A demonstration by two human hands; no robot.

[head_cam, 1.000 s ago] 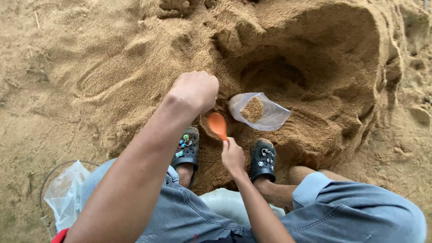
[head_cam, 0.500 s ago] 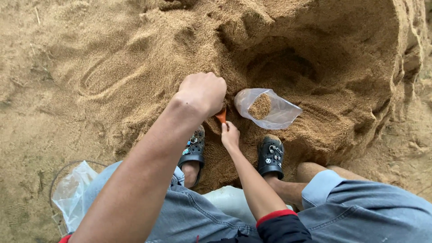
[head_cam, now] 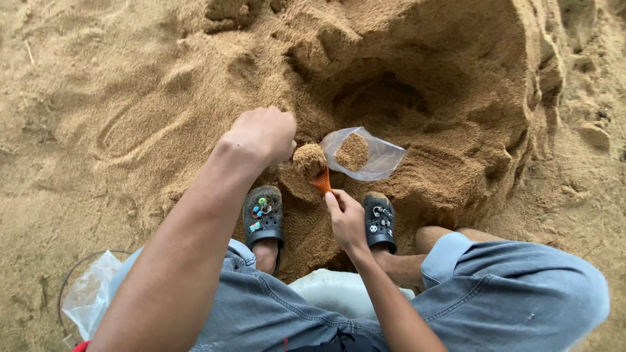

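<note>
Right hand (head_cam: 347, 221) fingers grip orange scoop (head_cam: 320, 181), blade buried under sand; left hand (head_cam: 264, 133) fisted, grip on clear bag (head_cam: 365, 155) hidden.

Clear glossy plastic bag (head_cam: 373, 158); orange plastic scoop (head_cam: 321, 181); grainy matt sand (head_cam: 150, 98).

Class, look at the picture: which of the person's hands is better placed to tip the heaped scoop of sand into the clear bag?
Right. The right hand holds the orange scoop, heaped with sand beside the clear bag. The left hand is a fist at the bag's mouth.

Right hand (head_cam: 347, 220) lifts heaped orange scoop (head_cam: 318, 177) toward bag (head_cam: 365, 155).
</note>
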